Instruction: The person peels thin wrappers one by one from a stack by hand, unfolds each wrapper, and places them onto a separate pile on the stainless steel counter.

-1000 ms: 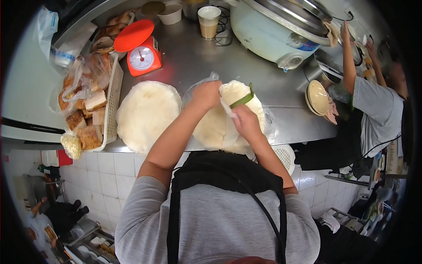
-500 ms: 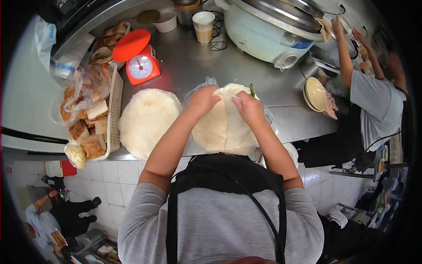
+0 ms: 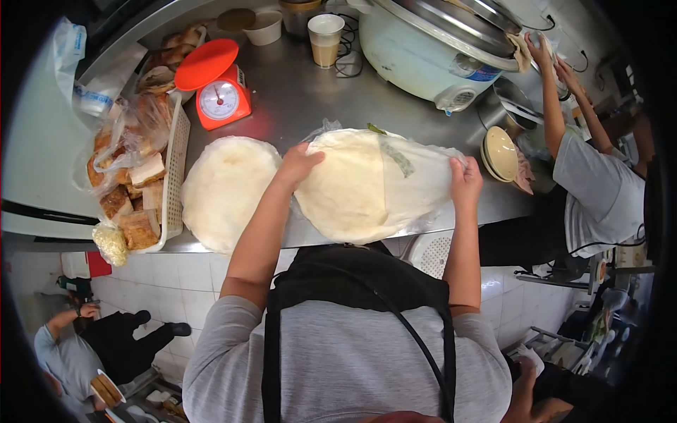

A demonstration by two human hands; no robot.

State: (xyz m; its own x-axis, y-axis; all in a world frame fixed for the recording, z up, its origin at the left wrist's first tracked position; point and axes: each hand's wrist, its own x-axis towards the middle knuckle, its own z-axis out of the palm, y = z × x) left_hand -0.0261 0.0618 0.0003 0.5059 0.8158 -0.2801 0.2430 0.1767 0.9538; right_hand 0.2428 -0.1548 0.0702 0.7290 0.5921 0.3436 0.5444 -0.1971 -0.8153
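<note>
In front of me on the steel counter lies a round of thin, pale, flatbread-like sheets [image 3: 345,187], partly inside a clear plastic bag [image 3: 427,183]. A printed greenish strip [image 3: 398,158] shows on the bag. My left hand [image 3: 300,168] grips the round's left edge, thumb on top and fingers hidden below. My right hand [image 3: 465,183] pinches the bag's right edge, which is stretched out flat past the sheets. Just left of my left forearm rests a second pale round [image 3: 231,190], not held.
A red dial scale [image 3: 220,99], a paper cup [image 3: 326,42] and a large cooker [image 3: 430,60] stand behind. The white basket [image 3: 176,169] at left holds browned chunks in plastic. Cream bowls [image 3: 501,151] sit at right, beside a co-worker [image 3: 599,169]. Another person [image 3: 106,345] is at lower left.
My hands have moved apart, the right one drawing the bag's edge out to the right. The gathered, folded round now lies spread flat, with the greenish strip exposed.
</note>
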